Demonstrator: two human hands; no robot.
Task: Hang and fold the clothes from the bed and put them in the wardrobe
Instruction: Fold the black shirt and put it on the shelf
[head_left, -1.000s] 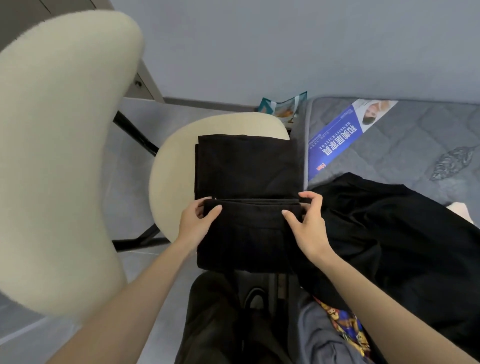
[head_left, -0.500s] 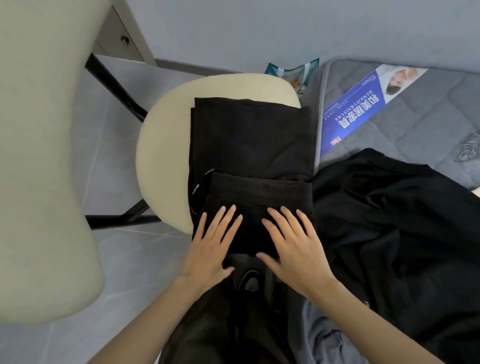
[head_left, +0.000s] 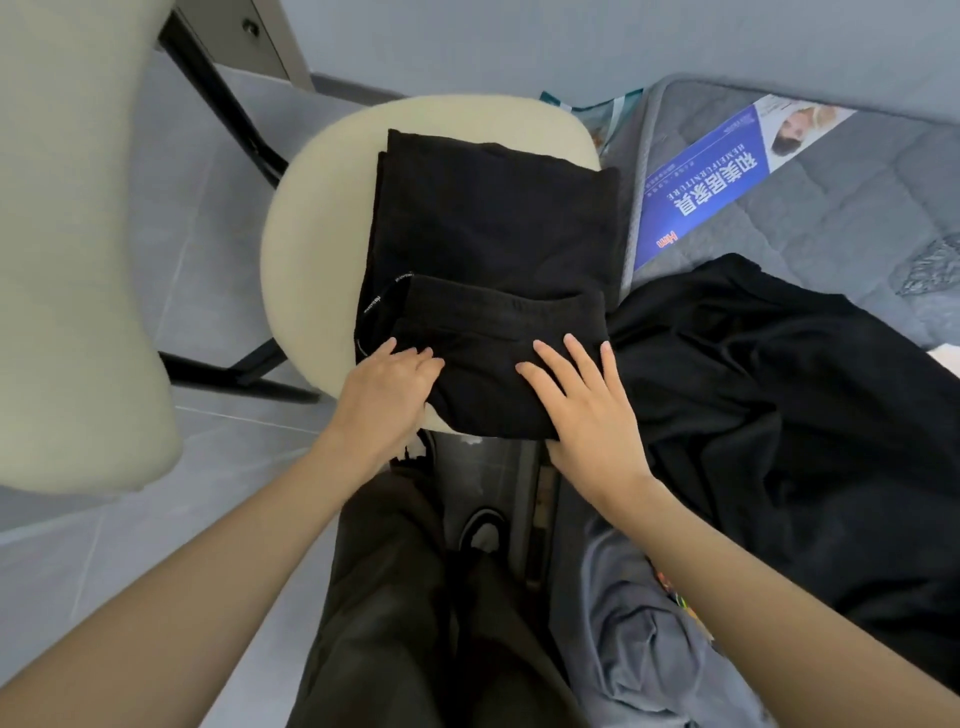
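Folded black fabric garment (head_left: 493, 234): on round cream chair seat (head_left: 311, 249), reaching its front edge. Right hand (head_left: 582, 405) flat, pressing it; left hand (head_left: 387, 387) at its left edge, grip unclear. Step: smoothing the fold. Next, probably: lift whole, support underneath.

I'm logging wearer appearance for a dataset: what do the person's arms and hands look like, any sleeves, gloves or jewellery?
The left forearm and right forearm are bare, no sleeves in view. The left hand and right hand wear no gloves, and no ring, watch or bracelet shows on either.
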